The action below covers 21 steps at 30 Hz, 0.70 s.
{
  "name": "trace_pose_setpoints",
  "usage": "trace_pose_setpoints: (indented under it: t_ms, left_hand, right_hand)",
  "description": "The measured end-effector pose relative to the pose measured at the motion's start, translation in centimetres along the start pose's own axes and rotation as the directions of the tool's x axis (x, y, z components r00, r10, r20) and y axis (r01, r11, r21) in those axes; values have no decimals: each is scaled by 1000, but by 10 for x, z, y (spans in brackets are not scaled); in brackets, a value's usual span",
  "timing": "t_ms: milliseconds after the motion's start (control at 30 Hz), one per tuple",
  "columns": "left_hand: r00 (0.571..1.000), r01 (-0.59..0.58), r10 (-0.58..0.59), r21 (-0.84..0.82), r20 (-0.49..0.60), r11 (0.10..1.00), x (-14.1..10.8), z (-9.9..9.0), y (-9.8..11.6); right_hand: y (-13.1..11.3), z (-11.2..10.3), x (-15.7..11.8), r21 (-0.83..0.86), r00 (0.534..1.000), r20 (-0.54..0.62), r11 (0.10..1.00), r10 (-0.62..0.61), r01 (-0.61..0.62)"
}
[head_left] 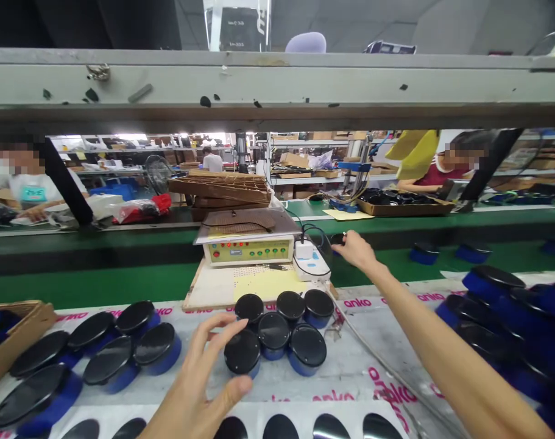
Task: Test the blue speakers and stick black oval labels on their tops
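Several round blue pieces with glossy black tops stand in a cluster in front of me. My left hand has its fingers spread beside the nearest left piece; whether a fingertip touches it I cannot tell. Stretched far forward, my right hand pinches another black-topped round piece at the green conveyor belt, partly hidden by the fingers. Along the front edge lies a white sheet bearing black discs.
Further round pieces stand at left and pile up at right. A control box and white power strip sit ahead, with a grey cable trailing toward me. A shelf beam crosses overhead. People work beyond the belt.
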<state>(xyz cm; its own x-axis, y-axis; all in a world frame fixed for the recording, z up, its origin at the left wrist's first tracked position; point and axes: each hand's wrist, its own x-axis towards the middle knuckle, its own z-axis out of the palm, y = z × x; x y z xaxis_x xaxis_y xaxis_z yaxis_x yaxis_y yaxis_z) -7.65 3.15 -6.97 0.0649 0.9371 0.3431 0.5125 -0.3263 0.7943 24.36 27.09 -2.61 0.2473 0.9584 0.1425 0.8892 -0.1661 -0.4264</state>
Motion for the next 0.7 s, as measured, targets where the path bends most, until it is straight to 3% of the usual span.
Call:
trace_pose_setpoints:
  t_ms: [100, 167, 200, 233, 267, 300, 367, 433, 500, 600, 700]
  left_hand:
    - [980, 197, -190, -314, 52, 929, 11, -1, 38]
    - [960, 279, -241, -572, 145, 771, 19, 3, 62]
    - [945, 328, -229, -702, 235, 632, 22, 6, 72]
    - [914, 405, -185, -794, 361, 453, 24, 8, 80]
    - [860, 508, -107, -821, 498, 259, 25, 11, 86]
    - [793, 607, -16, -789, 609, 96, 25, 12, 89]
    - [699, 715, 93, -696, 709, -65, 21, 11, 91]
    - [709, 704, 54, -701, 704, -110, 13, 6, 88]
    - [733, 670, -56, -734, 678, -113, 5, 0, 84]
    - [747, 628, -219, -774, 628, -77, -3, -9, 82]
    - [742, 626, -256, -777, 620, -68, -7, -13, 84]
  right_hand:
    - [-18, -50, -43, 88, 991, -82, 990, -102, 109]
    - [-37, -78, -91, 165, 967, -64, 953, -245, 253]
    - [-47, -88, -118, 221, 938, -7, 915, -346, 339]
    - [-56, -94, -145, 360, 865, 94, 827, -492, 431]
    - [-64, -98, -170, 472, 749, 190, 728, -635, 497]
    - [-70, -100, -191, 494, 669, 182, 656, -720, 571]
    - [-76, -99, -220, 395, 571, 81, 553, -817, 734]
    - [-74, -97, -232, 269, 530, -39, 502, -847, 822]
    - [-67, -93, -235, 232, 503, -97, 472, -859, 850]
    - [-56, -85, -240, 207, 446, -104, 419, -889, 884]
    - [-52, -72, -250, 240, 424, -115, 389, -898, 889]
